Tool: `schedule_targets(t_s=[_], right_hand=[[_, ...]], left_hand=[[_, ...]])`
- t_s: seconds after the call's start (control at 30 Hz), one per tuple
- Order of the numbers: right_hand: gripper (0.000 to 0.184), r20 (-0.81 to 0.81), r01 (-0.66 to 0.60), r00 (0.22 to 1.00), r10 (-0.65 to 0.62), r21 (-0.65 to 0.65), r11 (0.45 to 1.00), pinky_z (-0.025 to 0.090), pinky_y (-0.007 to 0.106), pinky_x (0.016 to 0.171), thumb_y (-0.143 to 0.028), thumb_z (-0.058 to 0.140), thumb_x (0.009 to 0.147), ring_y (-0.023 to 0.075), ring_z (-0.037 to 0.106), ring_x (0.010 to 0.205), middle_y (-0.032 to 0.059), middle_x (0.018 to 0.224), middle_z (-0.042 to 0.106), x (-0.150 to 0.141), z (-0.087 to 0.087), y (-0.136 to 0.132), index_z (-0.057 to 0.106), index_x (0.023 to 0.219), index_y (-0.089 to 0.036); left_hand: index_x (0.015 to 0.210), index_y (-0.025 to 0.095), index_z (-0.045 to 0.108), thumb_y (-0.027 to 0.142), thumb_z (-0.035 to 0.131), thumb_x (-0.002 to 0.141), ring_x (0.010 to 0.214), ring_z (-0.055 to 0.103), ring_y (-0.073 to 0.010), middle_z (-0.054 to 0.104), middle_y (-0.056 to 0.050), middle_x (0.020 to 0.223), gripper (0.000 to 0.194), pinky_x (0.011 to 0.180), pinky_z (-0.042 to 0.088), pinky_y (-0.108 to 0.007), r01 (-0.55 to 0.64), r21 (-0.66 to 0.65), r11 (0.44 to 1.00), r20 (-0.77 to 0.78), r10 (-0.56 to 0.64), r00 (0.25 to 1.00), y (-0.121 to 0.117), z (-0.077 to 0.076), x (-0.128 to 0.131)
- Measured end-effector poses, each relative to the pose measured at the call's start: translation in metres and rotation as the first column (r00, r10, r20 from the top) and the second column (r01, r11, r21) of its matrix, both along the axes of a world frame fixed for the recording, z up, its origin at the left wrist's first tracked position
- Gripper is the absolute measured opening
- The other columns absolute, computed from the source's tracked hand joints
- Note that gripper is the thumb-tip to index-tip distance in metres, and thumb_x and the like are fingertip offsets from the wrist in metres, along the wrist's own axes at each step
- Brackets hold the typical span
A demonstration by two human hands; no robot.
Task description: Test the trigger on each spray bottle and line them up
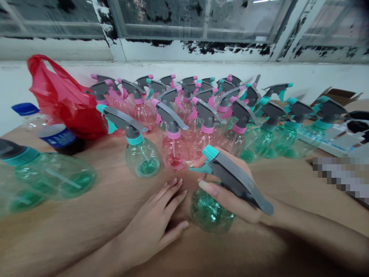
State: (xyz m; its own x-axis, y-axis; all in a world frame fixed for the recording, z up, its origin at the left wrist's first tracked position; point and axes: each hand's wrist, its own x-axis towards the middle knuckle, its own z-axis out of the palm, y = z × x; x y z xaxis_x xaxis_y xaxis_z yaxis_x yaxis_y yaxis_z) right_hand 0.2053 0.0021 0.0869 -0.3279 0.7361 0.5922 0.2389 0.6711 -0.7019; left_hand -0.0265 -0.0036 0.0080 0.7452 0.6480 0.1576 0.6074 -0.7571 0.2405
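Clustered spray bottles (pixel 174 150) stand on the table (pixel 86 219), right of a bag (pixel 70 102)

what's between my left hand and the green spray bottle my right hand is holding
In the head view, only a narrow strip of bare tabletop lies between the left hand and the green trigger spray bottle.

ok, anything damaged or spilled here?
The window frame behind the table: ragged dark patches break its white surface, like peeling paint. No clear spill on the table; the spray bottle in the right hand looks undamaged.
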Motion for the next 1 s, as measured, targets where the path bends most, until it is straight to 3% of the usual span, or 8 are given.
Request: schedule_targets(t_s=[0.33, 0.67, 0.9, 1.0], right_hand=[[0.018, 0.013, 0.012, 1.0, -0.012, -0.016, 1.0, 0.054, 0.032, 0.064, -0.031, 0.059, 0.084, 0.0172, 0.066, 0.072, 0.0016, 0.082, 0.064, 0.0002, 0.0018, -0.0001, 0.056, 0.102, -0.026], [0.02, -0.008, -0.017, 1.0, 0.017, -0.001, 1.0, 0.055, 0.033, 0.064, -0.025, 0.06, 0.082, 0.0182, 0.065, 0.072, 0.0023, 0.082, 0.062, -0.0011, 0.0012, 0.0009, 0.054, 0.101, -0.025], [0.008, 0.011, 0.064, 0.998, -0.064, 0.001, 0.998, 0.046, 0.023, 0.051, -0.021, 0.063, 0.079, 0.0106, 0.057, 0.055, -0.0015, 0.066, 0.059, -0.001, 0.0062, -0.0016, 0.056, 0.076, -0.021], [0.006, 0.042, 0.05, 0.998, -0.05, 0.003, 0.999, 0.048, 0.024, 0.053, -0.023, 0.062, 0.081, 0.0108, 0.058, 0.057, -0.0018, 0.069, 0.059, -0.0016, 0.0081, -0.0016, 0.057, 0.08, -0.021]], left_hand=[[0.146, 0.019, 0.033, 0.04, 0.056, 0.094, 0.139, 0.034, -0.0325, 0.035, -0.013, 0.153, 0.061, 0.11, 0.034, -0.052, 0.008, -0.019, 1.0, 0.003, -0.008, 1.0, 0.0017, 0.0054, 0.0031], [0.142, 0.015, 0.037, 0.043, 0.054, 0.095, 0.138, 0.036, -0.0323, 0.036, -0.015, 0.152, 0.058, 0.109, 0.037, -0.051, 0.006, 0.037, 0.999, -0.054, -0.004, 0.999, 0.0008, 0.0046, 0.0036], [0.144, 0.018, 0.037, 0.043, 0.053, 0.095, 0.135, 0.041, -0.0335, 0.04, -0.013, 0.15, 0.057, 0.105, 0.04, -0.052, -0.001, 0.006, 1.0, 0.003, 0.001, 1.0, 0.0002, 0.0016, 0.0011], [0.146, 0.019, 0.034, 0.042, 0.054, 0.095, 0.137, 0.037, -0.0326, 0.037, -0.012, 0.152, 0.06, 0.108, 0.038, -0.052, -0.001, 0.003, 1.0, 0.007, 0.001, 1.0, -0.0003, 0.0006, 0.0006]])
